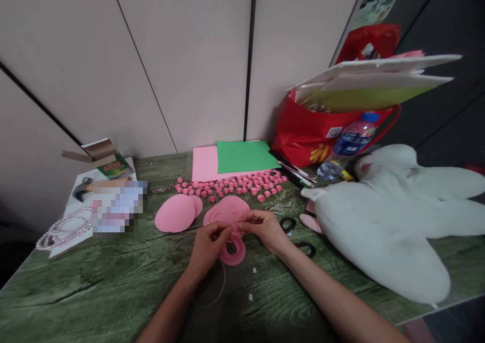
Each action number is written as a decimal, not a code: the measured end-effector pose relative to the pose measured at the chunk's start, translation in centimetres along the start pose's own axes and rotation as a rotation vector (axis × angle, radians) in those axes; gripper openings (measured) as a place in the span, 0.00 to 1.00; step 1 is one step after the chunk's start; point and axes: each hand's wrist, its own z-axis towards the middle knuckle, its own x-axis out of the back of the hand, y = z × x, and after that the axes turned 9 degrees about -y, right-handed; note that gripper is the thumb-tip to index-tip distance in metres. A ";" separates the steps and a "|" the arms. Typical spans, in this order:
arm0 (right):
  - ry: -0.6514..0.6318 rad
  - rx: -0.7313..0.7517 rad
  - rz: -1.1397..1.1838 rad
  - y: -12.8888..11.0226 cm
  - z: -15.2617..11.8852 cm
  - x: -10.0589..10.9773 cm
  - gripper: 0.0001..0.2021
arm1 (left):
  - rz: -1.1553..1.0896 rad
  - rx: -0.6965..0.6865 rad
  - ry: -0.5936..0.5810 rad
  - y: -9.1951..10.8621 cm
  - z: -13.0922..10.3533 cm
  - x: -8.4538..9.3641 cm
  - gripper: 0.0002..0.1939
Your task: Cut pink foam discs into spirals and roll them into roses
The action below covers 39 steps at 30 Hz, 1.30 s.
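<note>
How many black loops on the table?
2: the far loop right of the right hand, the near loop beside the right forearm. More may be hidden.

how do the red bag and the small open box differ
The red bag is much larger than the green-fronted box. White boards stick out of the bag, while the box has brown flaps spread open and nothing poking out. Both are near the wall.

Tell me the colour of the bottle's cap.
The cap is blue, as the head view shows.
</note>
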 end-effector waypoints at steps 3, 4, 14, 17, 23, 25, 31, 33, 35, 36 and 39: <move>0.009 0.002 -0.005 0.0 0.0 0.0 0.08 | -0.006 -0.004 0.004 0.0 0.0 0.0 0.09; 0.006 0.000 -0.002 0.0 0.0 0.0 0.08 | -0.003 -0.009 0.012 0.0 0.0 0.1 0.09; -0.040 -0.001 -0.018 0.2 0.1 0.2 0.11 | 0.001 -0.006 0.021 0.2 0.0 0.1 0.10; -0.024 0.002 -0.003 0.2 0.0 0.2 0.10 | 0.005 -0.006 0.022 0.3 0.0 0.0 0.10; -0.004 0.012 -0.009 0.1 0.1 0.0 0.09 | 0.018 -0.019 -0.001 0.2 0.0 0.1 0.10; 0.009 0.017 -0.017 0.2 0.1 0.1 0.09 | 0.017 -0.014 0.002 0.2 0.0 0.1 0.11; -0.034 -0.007 -0.035 0.0 0.0 0.0 0.12 | 0.021 -0.014 0.039 0.0 0.1 0.3 0.10; -0.041 -0.008 -0.039 -0.1 0.0 0.0 0.12 | 0.008 -0.011 0.027 0.1 0.1 0.2 0.10; -0.031 -0.003 -0.034 0.0 0.0 0.1 0.11 | -0.010 -0.007 0.008 0.2 0.0 0.1 0.11; -0.025 0.001 -0.029 0.0 0.0 0.1 0.11 | -0.015 -0.008 0.003 0.2 0.0 0.1 0.11; -0.011 0.011 -0.007 0.0 0.0 0.1 0.10 | -0.005 -0.024 -0.001 0.3 -0.1 0.1 0.10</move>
